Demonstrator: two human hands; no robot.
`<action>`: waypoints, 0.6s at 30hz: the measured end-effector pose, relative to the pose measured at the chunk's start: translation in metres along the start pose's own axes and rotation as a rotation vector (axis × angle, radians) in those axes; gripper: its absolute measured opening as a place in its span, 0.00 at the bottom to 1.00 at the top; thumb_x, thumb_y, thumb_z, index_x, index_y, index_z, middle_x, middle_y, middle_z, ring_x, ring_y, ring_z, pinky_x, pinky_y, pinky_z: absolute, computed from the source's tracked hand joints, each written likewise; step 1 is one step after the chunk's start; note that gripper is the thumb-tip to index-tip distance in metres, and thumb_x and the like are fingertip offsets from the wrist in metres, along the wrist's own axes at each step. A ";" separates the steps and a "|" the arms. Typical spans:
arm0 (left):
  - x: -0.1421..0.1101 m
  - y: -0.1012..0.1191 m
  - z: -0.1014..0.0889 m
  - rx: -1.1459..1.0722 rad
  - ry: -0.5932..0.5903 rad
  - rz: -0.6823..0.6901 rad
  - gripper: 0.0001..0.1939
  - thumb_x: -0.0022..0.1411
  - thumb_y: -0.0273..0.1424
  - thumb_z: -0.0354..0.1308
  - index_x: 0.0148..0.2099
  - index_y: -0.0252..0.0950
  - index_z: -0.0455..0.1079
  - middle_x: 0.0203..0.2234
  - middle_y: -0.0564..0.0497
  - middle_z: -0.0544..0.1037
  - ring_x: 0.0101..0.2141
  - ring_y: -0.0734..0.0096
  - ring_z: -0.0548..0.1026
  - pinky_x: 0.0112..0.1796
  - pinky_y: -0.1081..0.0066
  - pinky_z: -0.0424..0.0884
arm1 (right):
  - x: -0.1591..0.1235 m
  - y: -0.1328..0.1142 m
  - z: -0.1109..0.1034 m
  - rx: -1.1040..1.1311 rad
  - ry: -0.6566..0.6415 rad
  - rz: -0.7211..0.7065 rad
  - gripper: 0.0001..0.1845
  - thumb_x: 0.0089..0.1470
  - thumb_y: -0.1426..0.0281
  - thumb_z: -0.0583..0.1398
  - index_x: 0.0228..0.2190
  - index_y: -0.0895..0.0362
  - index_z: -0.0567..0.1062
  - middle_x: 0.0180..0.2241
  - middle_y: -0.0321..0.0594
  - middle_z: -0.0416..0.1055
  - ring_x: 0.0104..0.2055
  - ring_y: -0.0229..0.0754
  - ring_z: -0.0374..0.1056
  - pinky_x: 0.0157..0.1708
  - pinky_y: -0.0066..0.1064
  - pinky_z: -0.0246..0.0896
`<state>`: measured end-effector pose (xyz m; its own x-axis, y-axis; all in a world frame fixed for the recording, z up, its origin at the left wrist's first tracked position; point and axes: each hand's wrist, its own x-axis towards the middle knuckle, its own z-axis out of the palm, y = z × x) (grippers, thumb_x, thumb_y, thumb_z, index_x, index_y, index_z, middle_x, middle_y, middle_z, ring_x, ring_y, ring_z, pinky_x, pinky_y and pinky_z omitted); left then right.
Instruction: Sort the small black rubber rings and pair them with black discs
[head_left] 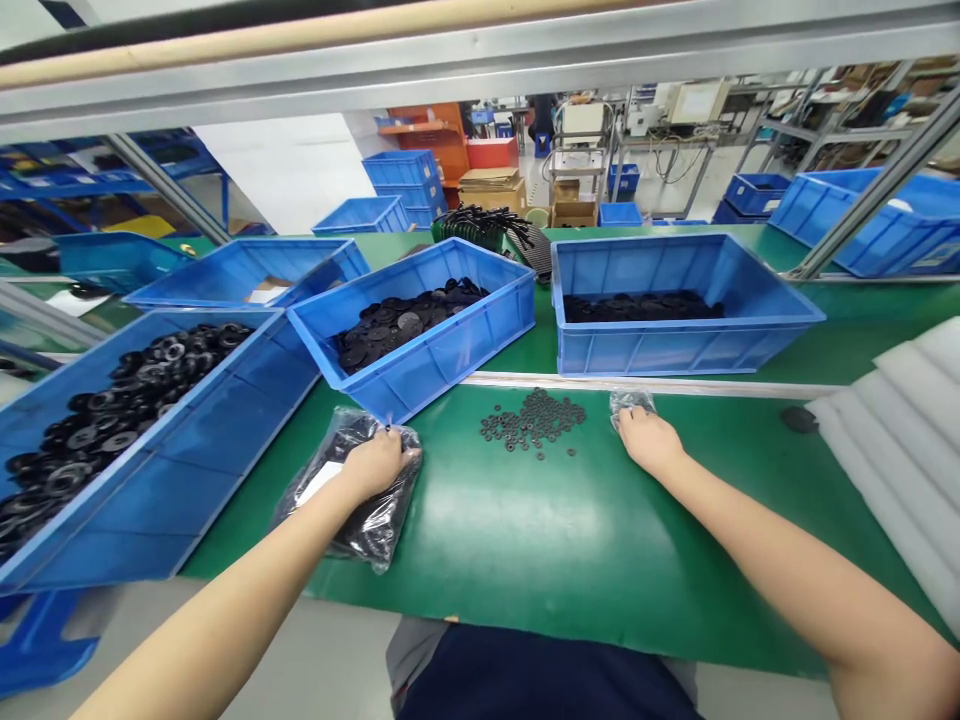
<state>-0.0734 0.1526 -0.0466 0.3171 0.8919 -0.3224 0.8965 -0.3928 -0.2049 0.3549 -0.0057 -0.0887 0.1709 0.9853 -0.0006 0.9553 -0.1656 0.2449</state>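
My left hand [375,463] is closed on the upper edge of a clear plastic bag [382,525] packed with black parts, lying on the green tabletop to the left. A white label shows on that bag, partly under my forearm. Farther right, the fingers of my right hand [651,440] pinch a small clear plastic bag [631,399] near the white strip; its contents are too small to make out. Between my hands lies a loose pile of small black rings [536,418], with a few rings apart from it at the near side.
Blue bins stand around: one with black rings [142,480] at left, one with black discs [427,375] in the middle, another with dark parts [675,345] at right. White foam sheets [900,440] lie at the right edge. A metal rail [480,65] crosses overhead.
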 end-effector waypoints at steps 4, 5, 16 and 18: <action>0.004 0.000 0.005 -0.062 -0.028 0.032 0.27 0.65 0.39 0.38 0.51 0.20 0.64 0.44 0.24 0.74 0.46 0.43 0.74 0.46 0.54 0.66 | 0.000 -0.001 -0.002 0.056 -0.027 0.016 0.23 0.65 0.63 0.42 0.41 0.64 0.71 0.39 0.58 0.71 0.37 0.50 0.73 0.34 0.33 0.63; 0.005 0.000 0.006 -0.078 -0.030 0.044 0.26 0.65 0.38 0.38 0.50 0.20 0.65 0.44 0.25 0.75 0.45 0.43 0.75 0.45 0.53 0.66 | 0.000 -0.001 -0.003 0.070 -0.029 0.026 0.23 0.65 0.63 0.43 0.41 0.65 0.71 0.39 0.58 0.71 0.39 0.50 0.73 0.35 0.33 0.64; 0.017 -0.021 0.012 -0.270 0.105 0.100 0.06 0.53 0.32 0.44 0.31 0.42 0.61 0.30 0.43 0.79 0.36 0.51 0.78 0.42 0.57 0.67 | -0.008 -0.003 -0.004 0.173 -0.026 0.083 0.20 0.65 0.66 0.45 0.43 0.65 0.71 0.41 0.58 0.71 0.43 0.51 0.71 0.41 0.37 0.66; 0.012 -0.019 0.007 -0.316 0.115 0.094 0.06 0.50 0.31 0.45 0.31 0.42 0.62 0.29 0.42 0.79 0.35 0.50 0.77 0.42 0.56 0.67 | -0.010 -0.005 -0.002 0.177 -0.027 0.091 0.18 0.64 0.71 0.45 0.44 0.64 0.71 0.43 0.58 0.71 0.44 0.52 0.70 0.40 0.38 0.66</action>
<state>-0.0890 0.1688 -0.0531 0.4199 0.8815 -0.2159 0.9073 -0.4022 0.1225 0.3475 -0.0147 -0.0879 0.2629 0.9647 -0.0123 0.9626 -0.2615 0.0705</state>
